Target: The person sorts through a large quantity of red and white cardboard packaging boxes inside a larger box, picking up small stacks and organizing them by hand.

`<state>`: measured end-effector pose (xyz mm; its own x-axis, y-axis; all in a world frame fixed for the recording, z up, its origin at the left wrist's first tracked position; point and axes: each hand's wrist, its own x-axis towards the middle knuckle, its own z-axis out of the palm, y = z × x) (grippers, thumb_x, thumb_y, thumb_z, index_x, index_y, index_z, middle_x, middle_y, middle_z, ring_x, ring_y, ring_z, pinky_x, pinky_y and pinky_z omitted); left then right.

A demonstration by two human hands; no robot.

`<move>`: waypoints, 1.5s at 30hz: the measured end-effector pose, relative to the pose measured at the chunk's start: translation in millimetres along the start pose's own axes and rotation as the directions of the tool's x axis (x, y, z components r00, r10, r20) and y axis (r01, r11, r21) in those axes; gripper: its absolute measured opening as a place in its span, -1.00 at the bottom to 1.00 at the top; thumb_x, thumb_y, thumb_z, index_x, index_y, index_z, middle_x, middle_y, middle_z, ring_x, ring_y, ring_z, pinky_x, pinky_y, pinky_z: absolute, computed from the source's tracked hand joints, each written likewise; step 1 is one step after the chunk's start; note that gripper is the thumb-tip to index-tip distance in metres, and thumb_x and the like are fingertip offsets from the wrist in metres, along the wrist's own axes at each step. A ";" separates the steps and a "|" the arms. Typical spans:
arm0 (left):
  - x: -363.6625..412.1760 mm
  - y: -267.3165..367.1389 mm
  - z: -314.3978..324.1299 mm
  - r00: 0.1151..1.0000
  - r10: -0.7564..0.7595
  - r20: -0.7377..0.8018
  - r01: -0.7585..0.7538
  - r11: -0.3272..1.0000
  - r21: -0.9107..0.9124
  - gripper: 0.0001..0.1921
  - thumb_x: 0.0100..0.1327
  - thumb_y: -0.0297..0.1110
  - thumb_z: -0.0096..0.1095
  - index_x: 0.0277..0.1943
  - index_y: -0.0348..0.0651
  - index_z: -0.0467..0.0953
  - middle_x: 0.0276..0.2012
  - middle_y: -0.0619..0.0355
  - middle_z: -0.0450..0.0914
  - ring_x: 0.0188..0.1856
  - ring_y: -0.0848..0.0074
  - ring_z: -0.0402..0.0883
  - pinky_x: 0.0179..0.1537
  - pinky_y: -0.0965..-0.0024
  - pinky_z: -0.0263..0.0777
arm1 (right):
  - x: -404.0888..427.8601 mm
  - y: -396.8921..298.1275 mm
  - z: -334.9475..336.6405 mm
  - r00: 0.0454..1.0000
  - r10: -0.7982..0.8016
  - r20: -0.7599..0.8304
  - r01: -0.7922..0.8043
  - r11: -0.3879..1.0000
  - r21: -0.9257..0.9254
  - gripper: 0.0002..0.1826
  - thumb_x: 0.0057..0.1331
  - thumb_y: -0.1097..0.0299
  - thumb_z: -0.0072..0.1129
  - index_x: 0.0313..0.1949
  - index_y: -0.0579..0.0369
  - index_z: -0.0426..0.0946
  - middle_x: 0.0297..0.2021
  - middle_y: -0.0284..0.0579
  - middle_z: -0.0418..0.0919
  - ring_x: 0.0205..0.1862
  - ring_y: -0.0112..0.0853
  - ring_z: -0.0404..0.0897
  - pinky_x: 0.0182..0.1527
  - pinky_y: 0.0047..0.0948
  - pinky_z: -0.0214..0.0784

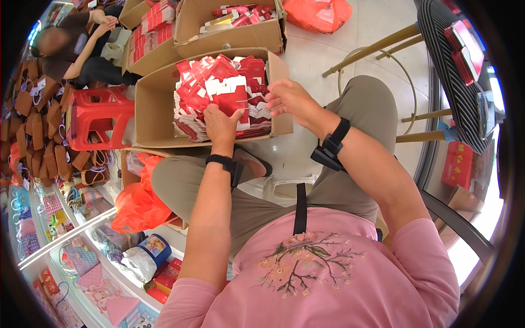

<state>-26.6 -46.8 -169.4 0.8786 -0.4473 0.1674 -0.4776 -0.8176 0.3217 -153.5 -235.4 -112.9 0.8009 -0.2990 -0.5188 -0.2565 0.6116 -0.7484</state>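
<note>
In the head view, a cardboard box (158,98) stands before my knees, holding a heap of flattened red-and-white paper cartons (197,78). My left hand (221,123) is over the front of the heap, fingers at the lower left edge of a red carton with white flaps (231,98); whether it grips this carton I cannot tell. To the right, my right hand (289,98) is raised over the box's right flap, its fingers apart and nothing in them. Both wrists wear black straps.
Two more cardboard boxes (229,39) (154,51) with cartons stand behind. A red plastic stool (100,119) is at left, near a seated person (67,49). An orange plastic bag (139,205) lies by my left knee; a striped round stool (447,74) stands at right.
</note>
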 end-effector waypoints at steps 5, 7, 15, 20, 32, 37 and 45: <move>6.1 -4.8 2.6 0.997 -0.071 0.036 0.071 0.997 -0.019 -0.39 -0.03 -0.02 0.58 -0.15 -0.29 0.36 -0.17 -0.14 0.52 -0.07 -0.05 0.53 -0.10 0.02 0.45 | 17.6 11.7 19.3 0.999 0.016 0.051 -0.015 1.000 -0.025 -0.75 0.36 0.27 0.03 -0.08 0.14 0.34 -0.24 -0.15 0.49 -0.31 -0.41 0.57 -0.35 -0.40 0.52; 10.0 -8.5 -2.9 0.993 -0.085 0.085 0.089 0.995 -0.044 -0.42 0.03 -0.02 0.54 -0.16 -0.28 0.36 -0.18 -0.14 0.54 -0.09 -0.05 0.54 -0.12 0.00 0.44 | 22.5 14.8 21.4 0.999 0.036 0.036 -0.033 0.996 -0.085 -0.72 0.40 0.19 0.06 -0.04 0.10 0.37 -0.20 -0.15 0.49 -0.26 -0.40 0.58 -0.29 -0.39 0.52; 14.9 -38.7 -35.9 0.973 -0.087 0.214 0.108 0.990 -0.090 -0.63 0.36 -0.05 0.18 -0.27 -0.27 0.51 -0.33 -0.15 0.59 -0.22 0.00 0.59 -0.22 0.07 0.42 | 27.4 14.6 32.7 0.995 0.068 0.073 -0.058 0.990 -0.132 -0.76 0.36 0.26 0.03 -0.11 0.13 0.34 -0.28 -0.19 0.48 -0.33 -0.45 0.57 -0.39 -0.44 0.50; 11.9 -26.6 -62.5 0.915 -0.203 0.349 0.404 0.453 -0.794 -0.75 0.42 -0.25 0.14 -0.11 -0.31 0.54 -0.28 0.16 0.61 -0.23 0.55 0.54 -0.16 0.41 0.41 | 32.7 17.2 25.3 0.985 0.102 0.142 -0.082 0.987 -0.138 -0.69 0.42 0.16 0.04 -0.09 0.17 0.35 -0.23 -0.13 0.52 -0.32 -0.43 0.59 -0.40 -0.43 0.51; -13.9 12.6 -90.1 0.981 0.191 0.018 -0.122 0.694 -0.710 -0.73 0.16 -0.51 0.31 -0.06 -0.10 0.65 0.34 -0.05 0.32 0.37 0.21 0.30 0.34 0.27 0.21 | 11.8 -11.7 39.2 0.864 0.081 0.497 -0.271 0.907 0.323 -0.41 0.54 -0.10 -0.30 0.28 0.12 0.30 0.16 -0.01 0.47 0.18 -0.17 0.51 0.22 -0.02 0.40; -14.2 14.5 -70.5 0.919 0.393 -0.017 -0.346 0.788 -0.509 -0.64 0.30 -0.56 0.18 0.15 -0.15 0.54 0.28 -0.07 0.36 0.24 0.31 0.44 0.24 0.38 0.31 | 30.3 7.1 16.4 0.950 -0.009 0.313 -0.064 0.973 0.222 -0.61 0.51 0.22 -0.14 0.23 0.11 0.34 0.08 -0.14 0.53 0.06 -0.38 0.57 0.15 -0.23 0.47; -4.8 -16.0 -11.2 0.987 -0.099 0.130 0.119 0.980 -0.160 -0.37 0.13 -0.06 0.50 0.01 -0.44 0.42 -0.10 -0.09 0.56 -0.08 0.17 0.58 -0.04 0.23 0.48 | 19.6 -13.6 16.6 0.988 -0.148 -0.039 0.152 0.977 0.149 -0.69 0.40 0.44 -0.09 0.09 0.25 0.39 -0.14 -0.15 0.57 -0.15 -0.49 0.58 -0.08 -0.46 0.47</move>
<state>-23.1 -27.5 -164.9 0.9130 -0.4079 0.0123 -0.3623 -0.7963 0.4844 -125.3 -237.5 -106.1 0.8084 -0.4147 -0.4177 -0.0477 0.6613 -0.7486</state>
